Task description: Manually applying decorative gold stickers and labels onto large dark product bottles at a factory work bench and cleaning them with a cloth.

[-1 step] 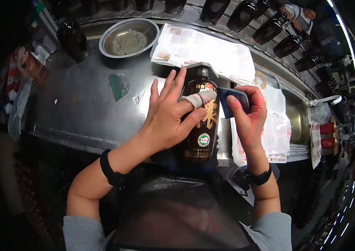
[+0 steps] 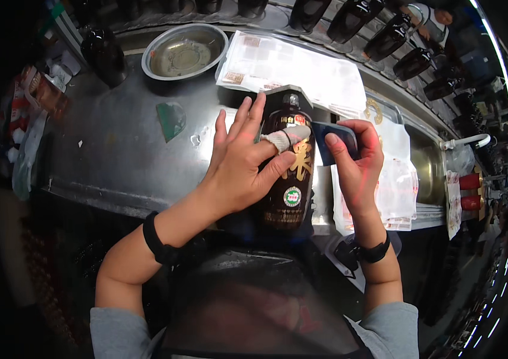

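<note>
A dark brown bottle [image 2: 282, 206] with gold lettering and a round green-and-white sticker lies neck away from me in a dark angular holder [image 2: 305, 96]. My left hand [image 2: 239, 164] rests on it with fingers spread. Its index finger wears a whitish cloth cover [image 2: 287, 138] and presses on the bottle's upper front; the thumb touches the lettering. In my right hand [image 2: 358, 161], between thumb and fingers, is a flat dark blue scraper [image 2: 325, 140]. The scraper's left edge is at the bottle's right shoulder; I cannot tell whether it touches.
A metal basin [image 2: 221, 63] of liquid and printed white sheets [image 2: 296, 69] sit at the back of the metal table [image 2: 128, 140]. More sheets [image 2: 385, 200] lie right, beside a sink [image 2: 426, 179]. A green piece [image 2: 172, 121] lies left. Dark bottles [image 2: 346, 21] line the back; a person [image 2: 430, 24] stands far right.
My hands and the bottle hold nearly the same place, with the right hand shifted very slightly. The far person's arm has moved a little.
</note>
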Motion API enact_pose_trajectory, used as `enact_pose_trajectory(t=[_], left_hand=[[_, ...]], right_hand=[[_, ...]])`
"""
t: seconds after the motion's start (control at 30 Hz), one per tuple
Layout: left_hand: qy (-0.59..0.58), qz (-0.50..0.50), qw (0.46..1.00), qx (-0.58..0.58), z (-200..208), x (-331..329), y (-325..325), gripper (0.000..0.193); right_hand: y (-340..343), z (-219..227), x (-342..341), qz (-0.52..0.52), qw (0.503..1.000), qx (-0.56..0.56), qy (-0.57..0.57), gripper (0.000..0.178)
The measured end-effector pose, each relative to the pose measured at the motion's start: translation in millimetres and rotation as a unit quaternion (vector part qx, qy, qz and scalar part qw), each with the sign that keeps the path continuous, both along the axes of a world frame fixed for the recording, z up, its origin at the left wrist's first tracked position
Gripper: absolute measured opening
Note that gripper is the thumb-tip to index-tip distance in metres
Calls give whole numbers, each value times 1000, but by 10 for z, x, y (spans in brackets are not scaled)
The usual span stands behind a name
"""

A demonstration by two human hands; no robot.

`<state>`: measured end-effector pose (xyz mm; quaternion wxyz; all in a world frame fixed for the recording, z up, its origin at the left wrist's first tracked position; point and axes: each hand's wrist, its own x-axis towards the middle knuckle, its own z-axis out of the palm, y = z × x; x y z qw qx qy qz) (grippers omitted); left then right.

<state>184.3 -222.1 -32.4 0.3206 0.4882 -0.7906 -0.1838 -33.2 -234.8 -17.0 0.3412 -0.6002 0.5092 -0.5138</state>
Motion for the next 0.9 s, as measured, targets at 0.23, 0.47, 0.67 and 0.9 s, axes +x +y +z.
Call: enact_pose_trajectory(t=[0.23,0.47,0.67,0.9], left_hand=[[-7,-15,1000,-8,-57,68,254,38],[-55,-45,997,-18,-24,125,460,39],[-79,-39,994,-58,9,104,410,39],[-108,-77,987,-94,69,-33,346,33]], right_hand=[[64,-14,66,6,999,-45,3,20],[162,-89,45,16,996,-85,0,20],[222,-138,55,8,997,-80,-18,20],[277,-129,49,2,997,-82,-12,20]])
